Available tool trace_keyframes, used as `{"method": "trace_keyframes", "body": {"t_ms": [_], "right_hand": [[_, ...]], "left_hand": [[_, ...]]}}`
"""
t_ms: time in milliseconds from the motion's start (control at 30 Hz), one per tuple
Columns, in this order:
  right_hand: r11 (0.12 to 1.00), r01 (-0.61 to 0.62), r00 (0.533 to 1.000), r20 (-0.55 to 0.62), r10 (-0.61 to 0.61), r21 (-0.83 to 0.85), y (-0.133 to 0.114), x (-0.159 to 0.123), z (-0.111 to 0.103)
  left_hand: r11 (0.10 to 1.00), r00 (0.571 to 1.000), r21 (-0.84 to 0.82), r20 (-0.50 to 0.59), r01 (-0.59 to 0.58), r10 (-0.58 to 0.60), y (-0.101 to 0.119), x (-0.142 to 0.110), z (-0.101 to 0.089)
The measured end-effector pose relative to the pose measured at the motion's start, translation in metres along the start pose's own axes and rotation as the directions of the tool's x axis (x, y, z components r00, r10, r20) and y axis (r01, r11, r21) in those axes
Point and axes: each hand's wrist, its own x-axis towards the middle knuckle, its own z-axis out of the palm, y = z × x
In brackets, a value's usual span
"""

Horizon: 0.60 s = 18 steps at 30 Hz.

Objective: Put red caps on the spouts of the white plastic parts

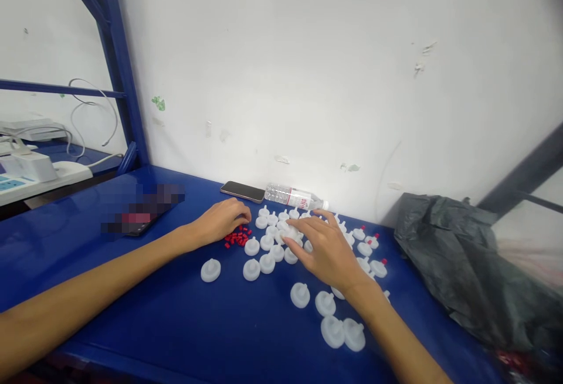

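Several white round plastic caps (266,255) lie scattered on a blue table (185,313). A small heap of red plugs (237,237) sits at the left of them. My left hand (222,223) rests by the red plugs with its fingers curled together over them; what they pinch is hidden. My right hand (325,246) lies over the white caps with fingers stretched out and spread, fingertips touching the caps. A few caps at the right (378,267) carry red plugs.
A phone (243,191) and a lying water bottle (295,197) sit against the white wall. A dark plastic bag (461,255) lies at the right. A blurred dark object (141,211) lies at the left. A blue rack post (118,61) stands behind, with a power strip (30,176) and cables.
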Motion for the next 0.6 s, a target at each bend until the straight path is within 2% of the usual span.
{"method": "trace_keyframes", "body": {"t_ms": [333,433,600], "right_hand": [[1.0,0.0,1.0,0.002,0.0,0.001,-0.0007,-0.0006,-0.0002],[1.0,-0.003,1.0,-0.001,0.003,0.001,-0.0001,-0.0016,0.0002],[1.0,-0.001,1.0,0.01,0.001,0.003,0.0002,-0.0014,-0.0005]], "left_hand": [[0.999,0.993,-0.041,-0.112,-0.036,0.031,0.0,-0.0023,0.0006],[0.998,0.994,-0.033,-0.102,-0.046,0.042,0.0031,-0.0027,-0.0008],[0.998,0.997,-0.002,-0.023,-0.068,0.068,0.0029,-0.0023,-0.008]]}}
